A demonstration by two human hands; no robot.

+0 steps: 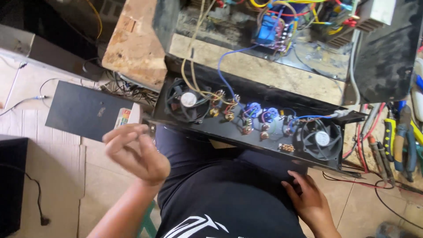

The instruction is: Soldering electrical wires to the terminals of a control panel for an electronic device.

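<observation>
At the far left a black sheet (83, 110) lies flat on cardboard (53, 176), with a small coloured box (124, 118) at its right corner. The left hand (136, 152) hangs in the air just right of that, fingers loosely curled with tips pinched together; whether it holds anything I cannot tell (it is blurred). Beyond it a black panel (251, 128) rests across the person's lap, carrying a fan (187, 100) at its left end, knobs and wires in the middle, and a second fan (321, 139) at the right. The right hand (308, 198) lies open, fingertips touching the panel's lower right edge. Pliers (403, 136) lie farthest right.
</observation>
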